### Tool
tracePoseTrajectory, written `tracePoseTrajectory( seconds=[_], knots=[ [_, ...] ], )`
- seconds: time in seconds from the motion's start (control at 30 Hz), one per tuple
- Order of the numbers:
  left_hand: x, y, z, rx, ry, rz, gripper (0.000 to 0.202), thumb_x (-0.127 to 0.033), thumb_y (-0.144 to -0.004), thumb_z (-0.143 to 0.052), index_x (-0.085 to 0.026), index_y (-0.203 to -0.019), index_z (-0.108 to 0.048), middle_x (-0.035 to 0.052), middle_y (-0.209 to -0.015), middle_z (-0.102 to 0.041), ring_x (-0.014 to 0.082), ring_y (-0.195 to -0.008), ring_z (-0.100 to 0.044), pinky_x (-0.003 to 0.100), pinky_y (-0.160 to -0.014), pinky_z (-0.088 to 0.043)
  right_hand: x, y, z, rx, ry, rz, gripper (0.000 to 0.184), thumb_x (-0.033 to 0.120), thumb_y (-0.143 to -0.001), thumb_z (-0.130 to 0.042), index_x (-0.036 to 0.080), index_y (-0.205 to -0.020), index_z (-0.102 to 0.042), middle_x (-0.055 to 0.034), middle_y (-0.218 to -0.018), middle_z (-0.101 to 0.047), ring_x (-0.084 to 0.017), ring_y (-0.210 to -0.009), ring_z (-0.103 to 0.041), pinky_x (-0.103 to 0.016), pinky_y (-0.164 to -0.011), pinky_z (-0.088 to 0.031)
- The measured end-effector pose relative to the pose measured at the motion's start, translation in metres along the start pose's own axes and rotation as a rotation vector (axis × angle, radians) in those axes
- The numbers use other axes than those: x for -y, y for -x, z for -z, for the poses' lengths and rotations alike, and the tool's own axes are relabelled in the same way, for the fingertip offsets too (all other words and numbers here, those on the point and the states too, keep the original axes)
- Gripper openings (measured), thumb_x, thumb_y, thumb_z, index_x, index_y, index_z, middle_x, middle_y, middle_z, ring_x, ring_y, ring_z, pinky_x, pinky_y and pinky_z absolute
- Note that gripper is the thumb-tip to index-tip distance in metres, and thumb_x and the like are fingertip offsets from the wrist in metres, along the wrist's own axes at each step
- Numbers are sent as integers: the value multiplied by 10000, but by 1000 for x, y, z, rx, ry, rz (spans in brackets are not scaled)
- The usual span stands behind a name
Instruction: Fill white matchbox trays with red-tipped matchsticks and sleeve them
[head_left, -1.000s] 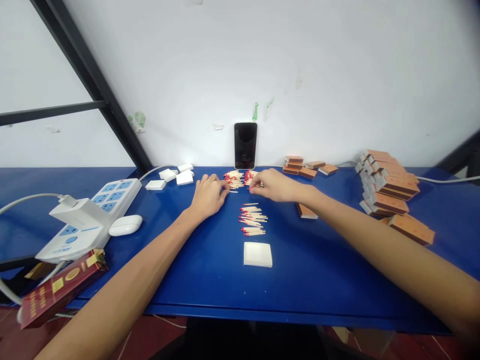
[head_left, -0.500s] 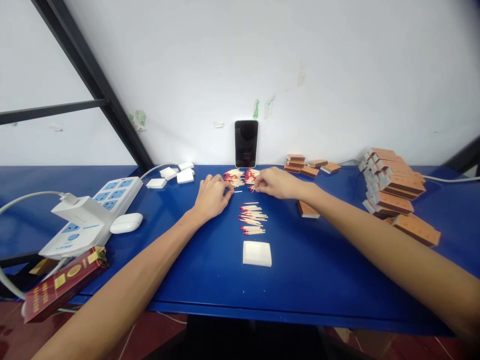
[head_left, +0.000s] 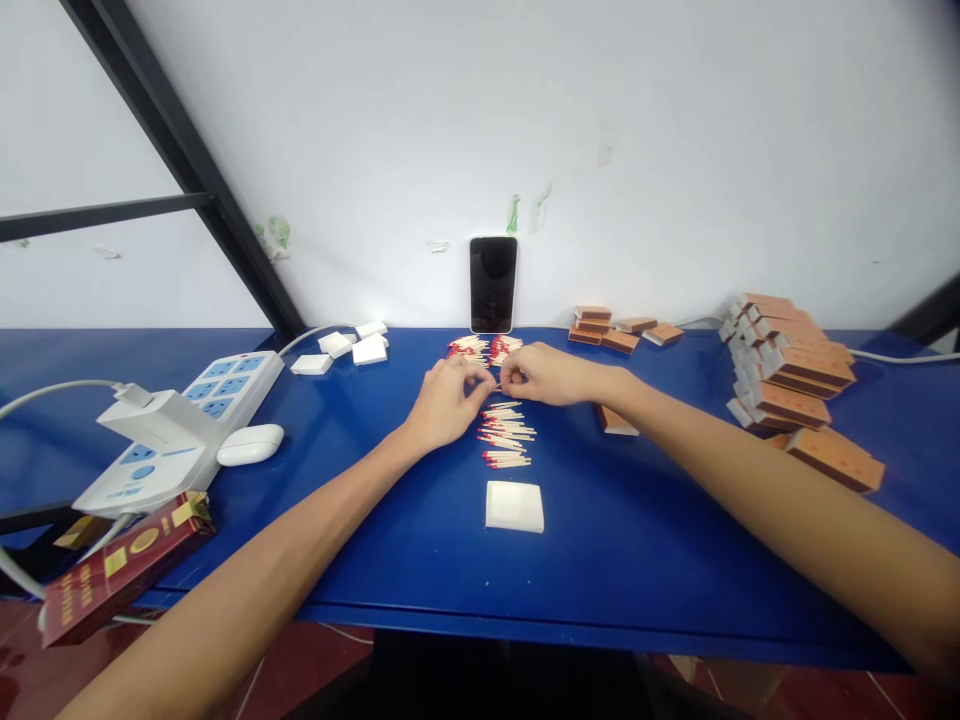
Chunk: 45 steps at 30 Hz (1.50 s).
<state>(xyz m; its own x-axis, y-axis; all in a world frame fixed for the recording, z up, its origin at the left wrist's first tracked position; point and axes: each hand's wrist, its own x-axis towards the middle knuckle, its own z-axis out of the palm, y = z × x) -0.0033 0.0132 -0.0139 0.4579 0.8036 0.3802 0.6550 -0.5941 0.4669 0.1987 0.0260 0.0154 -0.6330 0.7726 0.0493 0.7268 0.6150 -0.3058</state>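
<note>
The matches (head_left: 508, 433) are thin, pale sticks with red heads, lying in a loose row on the blue surface (head_left: 420, 560), just in front of the left hand (head_left: 445, 400) and right hand (head_left: 553, 374). Their fingertips nearly meet; whether either grip pinches a match, I cannot tell. Behind, two match piles (head_left: 469, 349) are partly hidden.

At centre frame, the left hand (head_left: 444, 405) and right hand (head_left: 555, 375) nearly touch, just beyond a column of red-headed matches (head_left: 508, 436); a white box (head_left: 514, 506) lies at lower centre, a dark phone (head_left: 493, 285) stands at upper centre, and orange matchboxes (head_left: 799, 355) are stacked at right.
</note>
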Motion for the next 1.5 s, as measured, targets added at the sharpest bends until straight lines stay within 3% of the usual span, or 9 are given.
tracePoseTrajectory(
  seconds=[0.07,0.13,0.27,0.5,0.77,0.9,1.13,1.5],
  knots=[
    [3,-1,3,-94,28,23,192,-298,-936,-535,-203,-932,-702,36,-884,-640,196,-848,-563,338,-821,-429,1,1,3,33,-48,24,111,210,-799,-591,174,-790,-696,-17,-774,-694,-136,-682,-590,-235,-630,-404],
    [8,-2,5,-115,-10,48,217,-314,-952,-509,-201,-956,-693,43,-888,-627,206,-870,-561,343,-823,-424,0,1,7,28,-80,10,115,227,-789,-620,177,-816,-719,-15,-778,-691,-141,-697,-596,-237,-642,-415],
    [15,0,4,-9,-126,53,264,-347,-968,-477,-239,-975,-718,56,-939,-621,245,-935,-543,393,-855,-395,-8,1,13,-82,-28,-54,149,231,-787,-654,171,-897,-734,-37,-833,-686,-165,-746,-599,-253,-669,-417],
    [13,4,2,118,-190,-36,319,-403,-977,-428,-308,-1049,-724,63,-1024,-619,271,-964,-506,451,-859,-359,-24,-2,1,-37,37,34,168,260,-885,-569,188,-945,-709,-56,-916,-700,-182,-809,-600,-266,-704,-400],
    [13,2,3,78,-150,43,304,-388,-948,-467,-270,-967,-746,57,-978,-628,261,-949,-523,432,-855,-367,-11,-2,-4,-8,44,37,106,204,-865,-548,176,-854,-650,-49,-878,-656,-151,-735,-554,-253,-662,-383],
    [13,3,3,93,-177,16,296,-406,-943,-476,-292,-1003,-742,52,-977,-642,260,-936,-522,420,-828,-368,-2,0,1,45,-20,62,162,301,-881,-569,177,-859,-671,-48,-854,-653,-159,-732,-560,-264,-669,-403],
    [13,5,2,106,-164,-38,288,-387,-944,-477,-300,-987,-748,48,-1003,-672,256,-945,-524,415,-830,-359,-28,1,3,-130,70,57,225,350,-901,-559,182,-984,-684,-94,-964,-622,-224,-894,-578,-319,-773,-420],
    [13,4,2,88,-168,12,334,-398,-968,-432,-265,-992,-738,59,-1007,-658,260,-945,-529,419,-843,-371,-25,-4,-9,-102,146,5,199,312,-943,-502,177,-942,-649,-86,-965,-643,-198,-855,-573,-288,-728,-391]
  ],
)
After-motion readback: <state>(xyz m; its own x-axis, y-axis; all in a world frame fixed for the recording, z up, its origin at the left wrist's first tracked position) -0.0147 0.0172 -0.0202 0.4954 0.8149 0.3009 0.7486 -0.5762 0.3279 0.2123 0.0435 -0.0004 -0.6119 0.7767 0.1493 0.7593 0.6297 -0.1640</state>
